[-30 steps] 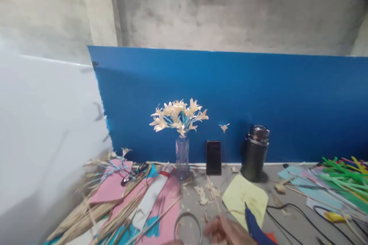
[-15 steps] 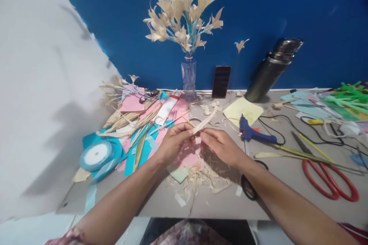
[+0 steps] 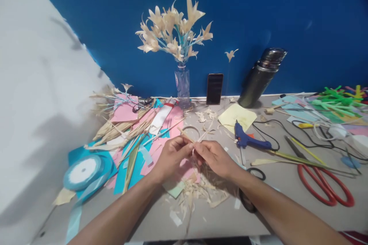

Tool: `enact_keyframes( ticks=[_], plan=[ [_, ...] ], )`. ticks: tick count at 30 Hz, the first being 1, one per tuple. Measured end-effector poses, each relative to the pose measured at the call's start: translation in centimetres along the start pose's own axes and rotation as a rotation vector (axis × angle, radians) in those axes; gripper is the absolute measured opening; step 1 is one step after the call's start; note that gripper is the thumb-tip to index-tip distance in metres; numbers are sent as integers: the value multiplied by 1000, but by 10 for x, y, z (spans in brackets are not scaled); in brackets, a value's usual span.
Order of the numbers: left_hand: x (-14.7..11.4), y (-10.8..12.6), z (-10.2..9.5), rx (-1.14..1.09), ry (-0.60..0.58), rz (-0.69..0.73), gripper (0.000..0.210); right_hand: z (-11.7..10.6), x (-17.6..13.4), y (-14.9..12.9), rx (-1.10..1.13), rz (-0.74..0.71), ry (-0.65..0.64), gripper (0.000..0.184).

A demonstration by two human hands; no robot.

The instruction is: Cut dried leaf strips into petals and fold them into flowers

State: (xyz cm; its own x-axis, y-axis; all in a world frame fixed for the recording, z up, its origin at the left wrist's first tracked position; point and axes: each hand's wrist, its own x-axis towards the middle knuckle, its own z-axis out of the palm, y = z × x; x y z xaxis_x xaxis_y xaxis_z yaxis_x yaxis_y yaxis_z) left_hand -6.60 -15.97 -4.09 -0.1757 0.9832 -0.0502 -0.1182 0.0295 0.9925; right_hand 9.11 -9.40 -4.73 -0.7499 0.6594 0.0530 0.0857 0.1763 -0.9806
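My left hand (image 3: 177, 154) and my right hand (image 3: 212, 156) meet over the middle of the table, fingertips pinched together. Between them they hold a pale dried husk strip (image 3: 206, 133), whose narrow end sticks up past the fingers. The part inside the fingers is hidden. Below the hands lie husk scraps (image 3: 201, 189) and pink paper (image 3: 188, 170). A blue glue gun (image 3: 250, 139) rests to the right of my right hand. Black-handled scissors (image 3: 247, 199) lie partly under my right forearm.
A plastic bottle (image 3: 183, 88) holds husk flowers (image 3: 172, 30) by the wall. Beside it stand a phone (image 3: 214, 89) and a dark flask (image 3: 260, 80). A ribbon roll (image 3: 83, 172) lies left. Red-handled scissors (image 3: 323, 185) and black cable (image 3: 287, 122) lie right.
The camera view has tilted and shifted, so the scene sits lower and further left. The fingers have drawn closer together, and less of the husk strip shows above them.
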Motion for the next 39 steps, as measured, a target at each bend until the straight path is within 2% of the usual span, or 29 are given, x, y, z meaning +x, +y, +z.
enact_keyframes(
  ticks=[10, 14, 21, 29, 34, 39],
  plan=[
    [-3, 9, 6, -111, -89, -12, 27, -2, 0, -2, 43, 31, -44, 63],
    [-2, 10, 6, -117, -117, -39, 25, -2, 0, -3, -19, 27, 5, 59],
    [-1, 5, 4, -30, -43, -33, 27, 0, 0, -5, -104, 23, 98, 46],
    [-1, 5, 6, -81, -40, -45, 30, -1, 1, 3, 145, 52, 15, 53],
    [-2, 4, 1, 31, -82, 74, 25, 0, -1, 3, 183, 43, 0, 55],
    [-2, 8, -1, 75, -90, 143, 23, -1, -2, -3, 342, 89, 0, 52]
  ],
)
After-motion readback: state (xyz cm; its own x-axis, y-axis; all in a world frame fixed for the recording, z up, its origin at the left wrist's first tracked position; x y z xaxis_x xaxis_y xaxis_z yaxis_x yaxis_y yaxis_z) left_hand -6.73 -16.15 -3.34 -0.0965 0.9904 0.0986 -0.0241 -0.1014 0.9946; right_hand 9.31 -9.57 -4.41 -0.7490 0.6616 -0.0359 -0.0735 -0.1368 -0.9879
